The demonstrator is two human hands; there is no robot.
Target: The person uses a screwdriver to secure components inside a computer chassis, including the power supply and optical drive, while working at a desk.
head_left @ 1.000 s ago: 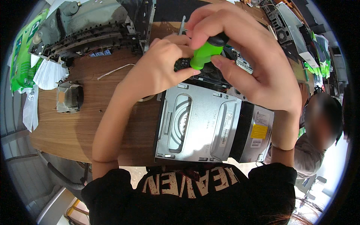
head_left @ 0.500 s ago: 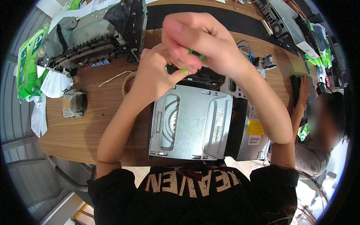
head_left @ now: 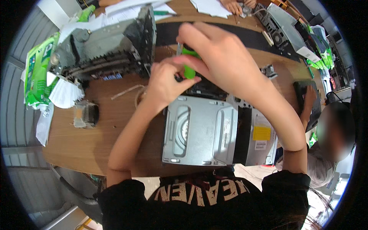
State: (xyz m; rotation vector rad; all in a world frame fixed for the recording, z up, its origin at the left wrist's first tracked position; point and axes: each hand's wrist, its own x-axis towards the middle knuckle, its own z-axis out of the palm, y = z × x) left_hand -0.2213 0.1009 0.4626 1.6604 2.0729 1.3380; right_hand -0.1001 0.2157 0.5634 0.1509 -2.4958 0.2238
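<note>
My right hand (head_left: 220,57) is closed around the green-and-black handle of a screwdriver (head_left: 189,71), above the far end of an opened computer case. My left hand (head_left: 166,82) is beside it, its thumb and fingers closed around the lower part of the screwdriver. The shaft and tip are hidden by my hands. Under them lie dark inner parts (head_left: 205,90) of the case. Nearer to me is a silver optical drive (head_left: 203,130), lying flat, with a power supply unit (head_left: 262,134) to its right.
A large dismantled printer frame (head_left: 103,48) stands at the far left, near a green paper pack (head_left: 38,73). A heatsink (head_left: 86,114) sits on the wooden table (head_left: 73,149). Another computer case (head_left: 287,28) is at the far right. A co-worker's hand (head_left: 310,96) rests on a keyboard (head_left: 301,92); other hands (head_left: 232,5) work at the far edge.
My right hand has turned and moved slightly right and down, so more of the green handle shows. My left hand has shifted right and down with the view. The far person's hands have come into view.
</note>
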